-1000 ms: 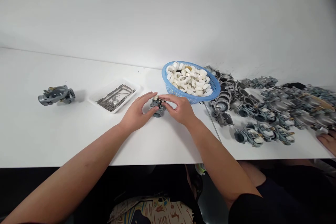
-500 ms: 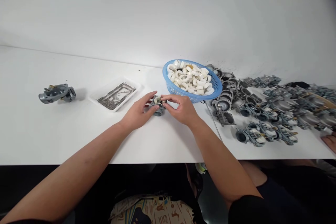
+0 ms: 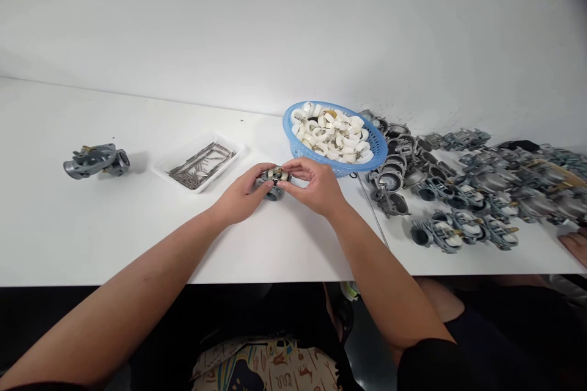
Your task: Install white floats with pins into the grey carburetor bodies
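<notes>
On the white table in front of me, a small grey metal carburetor point(image 3: 274, 193) with a white float point(image 3: 277, 173) in its top is held between both hands. My left hand point(image 3: 242, 197) grips its left side, fingers behind and thumb in front. My right hand point(image 3: 315, 186) has thumb and forefinger closed on its right side at the float; whether a small pin is between those fingertips is hidden. A white tray point(image 3: 238, 151) of thin metal pins point(image 3: 199, 166) lies left of my hands. Behind my right hand stands a blue basket point(image 3: 337, 166) full of white floats point(image 3: 332, 134).
One carburetor body point(image 3: 95, 162) stands alone at the far left. Many grey carburetor bodies point(image 3: 389, 180) crowd the right side, several with white floats in them point(image 3: 452, 235). Another person's hand point(image 3: 574, 244) rests at the right edge. A wall rises behind the table.
The float in the carburetor shows more plainly between my fingers, and my right thumb has shifted slightly left over it. The whole view has moved a little.
</notes>
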Demonstrator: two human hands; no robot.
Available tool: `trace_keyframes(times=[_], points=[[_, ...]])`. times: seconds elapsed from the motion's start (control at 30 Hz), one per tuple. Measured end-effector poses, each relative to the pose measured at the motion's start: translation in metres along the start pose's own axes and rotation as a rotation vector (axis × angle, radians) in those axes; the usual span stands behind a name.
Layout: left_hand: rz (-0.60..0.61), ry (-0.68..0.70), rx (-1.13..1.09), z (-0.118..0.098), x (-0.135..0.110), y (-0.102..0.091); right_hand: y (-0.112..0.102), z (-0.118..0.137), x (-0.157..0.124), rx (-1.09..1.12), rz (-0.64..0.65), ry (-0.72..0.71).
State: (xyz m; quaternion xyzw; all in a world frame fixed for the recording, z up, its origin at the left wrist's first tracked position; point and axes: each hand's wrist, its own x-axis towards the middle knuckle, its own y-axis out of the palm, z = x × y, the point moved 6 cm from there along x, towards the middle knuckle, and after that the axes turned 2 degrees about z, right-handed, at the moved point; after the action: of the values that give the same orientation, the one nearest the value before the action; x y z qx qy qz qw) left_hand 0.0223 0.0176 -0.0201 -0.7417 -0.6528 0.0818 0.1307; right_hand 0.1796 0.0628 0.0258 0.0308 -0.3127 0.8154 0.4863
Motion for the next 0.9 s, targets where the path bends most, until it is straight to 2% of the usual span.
trace_keyframes(times=[0.13,0.23,0.3,0.67,0.8,0.9], points=[[-0.084,-0.113,-0.052,0.002,0.0,-0.006,0.001,-0.001,-0.002,0.004,-0.034,0.024],[-0.08,-0.215,-0.065,0.004,-0.002,-0.007,0.002,-0.002,-0.004,0.016,-0.053,0.022],[-0.08,-0.235,-0.039,0.003,-0.003,-0.008,0.003,-0.003,-0.004,0.038,-0.051,0.014],[-0.156,-0.051,0.101,-0.005,0.003,-0.012,0.002,-0.003,-0.004,0.085,-0.022,0.102],[-0.105,-0.11,-0.084,0.0,0.005,-0.007,0.002,-0.003,-0.004,0.085,0.0,0.127],[-0.057,-0.095,-0.258,0.001,0.007,0.0,0.0,-0.004,-0.003,0.103,-0.008,0.134]])
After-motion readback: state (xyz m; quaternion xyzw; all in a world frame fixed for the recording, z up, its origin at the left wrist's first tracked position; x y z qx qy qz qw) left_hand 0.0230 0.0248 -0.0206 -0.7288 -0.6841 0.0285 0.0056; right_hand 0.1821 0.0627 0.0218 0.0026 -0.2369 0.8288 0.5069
